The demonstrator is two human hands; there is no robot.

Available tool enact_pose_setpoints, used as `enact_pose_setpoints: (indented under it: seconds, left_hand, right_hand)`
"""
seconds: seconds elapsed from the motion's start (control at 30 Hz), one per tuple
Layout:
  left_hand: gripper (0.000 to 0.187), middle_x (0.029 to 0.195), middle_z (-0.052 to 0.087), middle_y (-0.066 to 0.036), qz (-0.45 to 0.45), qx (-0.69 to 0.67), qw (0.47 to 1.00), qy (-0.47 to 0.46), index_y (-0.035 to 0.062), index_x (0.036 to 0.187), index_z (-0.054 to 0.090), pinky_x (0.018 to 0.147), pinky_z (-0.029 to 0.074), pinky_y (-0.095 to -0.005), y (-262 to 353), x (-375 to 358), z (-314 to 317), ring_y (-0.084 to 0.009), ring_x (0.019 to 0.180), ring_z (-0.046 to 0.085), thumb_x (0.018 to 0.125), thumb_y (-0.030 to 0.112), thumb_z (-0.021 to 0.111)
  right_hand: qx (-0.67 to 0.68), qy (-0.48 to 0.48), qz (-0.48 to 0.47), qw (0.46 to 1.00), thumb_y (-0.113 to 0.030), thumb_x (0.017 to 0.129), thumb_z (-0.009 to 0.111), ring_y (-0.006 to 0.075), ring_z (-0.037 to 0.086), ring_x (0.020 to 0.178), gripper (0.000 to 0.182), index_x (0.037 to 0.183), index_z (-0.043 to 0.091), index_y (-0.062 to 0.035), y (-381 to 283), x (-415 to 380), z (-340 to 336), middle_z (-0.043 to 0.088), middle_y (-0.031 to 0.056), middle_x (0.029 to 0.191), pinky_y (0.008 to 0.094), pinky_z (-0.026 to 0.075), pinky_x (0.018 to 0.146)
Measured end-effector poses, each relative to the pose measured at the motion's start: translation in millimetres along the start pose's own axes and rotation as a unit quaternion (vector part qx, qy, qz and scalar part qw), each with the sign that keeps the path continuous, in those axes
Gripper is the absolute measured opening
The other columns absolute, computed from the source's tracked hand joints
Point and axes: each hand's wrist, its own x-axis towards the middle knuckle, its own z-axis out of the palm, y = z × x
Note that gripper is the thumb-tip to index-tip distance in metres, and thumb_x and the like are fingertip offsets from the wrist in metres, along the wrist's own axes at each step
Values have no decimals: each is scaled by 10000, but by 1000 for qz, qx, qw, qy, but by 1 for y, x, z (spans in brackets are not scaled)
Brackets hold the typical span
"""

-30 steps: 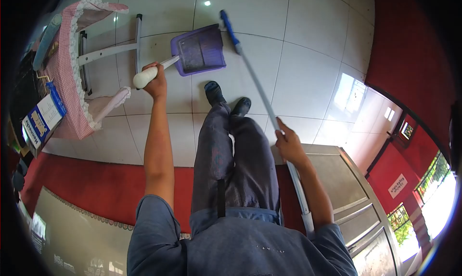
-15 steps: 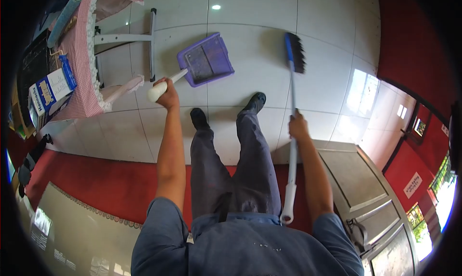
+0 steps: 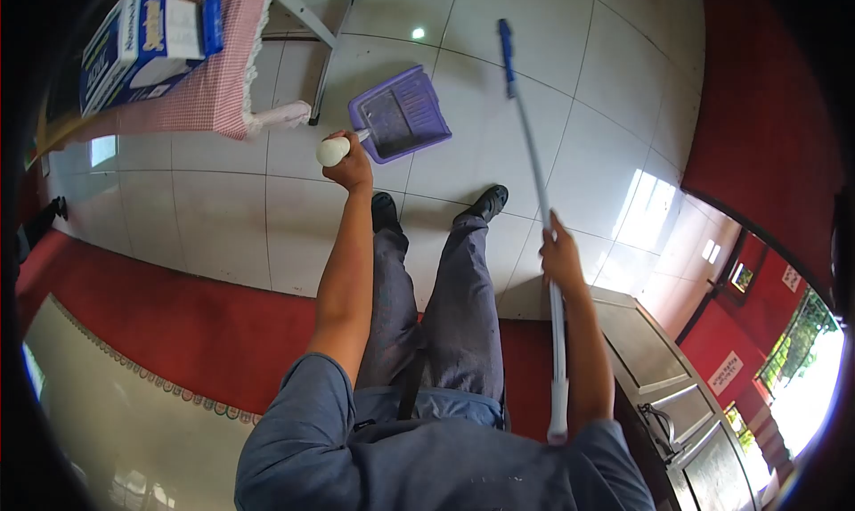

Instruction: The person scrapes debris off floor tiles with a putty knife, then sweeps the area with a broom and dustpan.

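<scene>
My left hand (image 3: pixel 354 165) is closed round the pale handle of a purple dustpan (image 3: pixel 401 114). The pan lies over the tiled floor in front of my feet, its open edge turned to the right, with grey dust or dirt marks inside. My right hand (image 3: pixel 561 257) grips the long grey shaft of a broom (image 3: pixel 533 155). The broom's blue head (image 3: pixel 507 57) is to the right of the dustpan and apart from it; its dark bristles hardly show from this angle. The shaft's white end reaches back beside my right forearm.
A table with a red checked cloth (image 3: pixel 227 83) stands at the upper left, bearing a blue and white box (image 3: pixel 151 43). Its metal leg (image 3: pixel 331 61) reaches near the dustpan. A panelled door (image 3: pixel 659 359) is at the lower right, beside red walls (image 3: pixel 614 92).
The broom head has moved left and farther forward, and its bristles are turned out of sight. The view has shifted, so the table and box appear higher and the dustpan slightly to the right.
</scene>
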Motion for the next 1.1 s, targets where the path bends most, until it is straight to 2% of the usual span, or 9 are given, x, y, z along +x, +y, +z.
enact_pose_setpoints:
  seconds: [0.2,0.27,0.33,0.47,0.53,0.63,0.83,0.97,1.1]
  left_hand:
    - [129,833,688,-76,5,22,999,31,34,813,653,712,543,-356,-20,16,-25,-228,777,674,759,116,738]
    - [116,802,692,-70,-8,42,998,40,55,822,649,688,529,-343,-20,22,-25,-226,733,667,747,106,723]
    - [131,781,686,-61,-33,33,998,40,65,830,642,687,519,-334,-11,21,-22,-224,720,657,730,93,722]
    - [130,793,681,-55,-4,11,999,31,63,826,639,705,525,-330,-24,16,-24,-211,737,656,733,94,724]
    - [117,807,690,-60,-1,-9,1000,21,60,823,646,704,540,-332,-28,21,-32,-205,734,668,751,110,724]
    - [110,796,686,-66,-5,10,1000,-1,68,832,642,701,536,-328,-35,29,-43,-210,739,670,757,103,715]
    - [142,815,674,-66,18,37,999,-23,83,837,629,713,518,-346,-30,26,-43,-253,763,658,739,105,729]
    - [173,810,679,-70,18,52,998,-29,95,852,637,703,518,-364,-23,26,-52,-259,750,659,728,143,748]
    - [196,798,679,-81,76,65,992,-71,101,851,644,689,517,-379,-4,32,-52,-277,745,661,707,152,767]
  right_hand:
    - [-42,10,25,999,-141,912,469,308,624,483,476,1363,418,6,-15,122,57,651,220,760,394,542,468]
    - [-83,-59,9,995,-148,902,480,307,635,493,521,1382,374,22,-36,83,88,653,228,788,394,552,444]
    - [-98,-142,6,985,-161,909,488,292,624,478,552,1432,341,-60,-26,37,108,651,222,820,397,529,425]
    - [-69,-197,-12,978,-179,942,494,231,576,433,515,1438,373,-108,-50,-70,100,619,166,638,380,499,443]
    - [-13,-194,63,979,-173,947,484,208,559,425,512,1442,366,-111,-65,-95,76,589,134,604,370,485,427]
    - [-25,-141,37,989,-169,963,451,163,535,423,502,1451,347,-115,-49,-81,43,544,88,583,354,450,388]
    - [-77,-46,38,995,-158,933,448,243,585,452,511,1420,350,-41,-73,35,46,612,153,686,358,503,393]
    - [-59,-169,69,981,-139,910,453,250,624,504,522,1416,359,-57,-55,1,102,643,200,833,364,535,405]
    - [106,-264,130,950,-150,941,491,183,535,467,520,1440,348,-126,-63,-76,87,560,108,721,341,429,338]
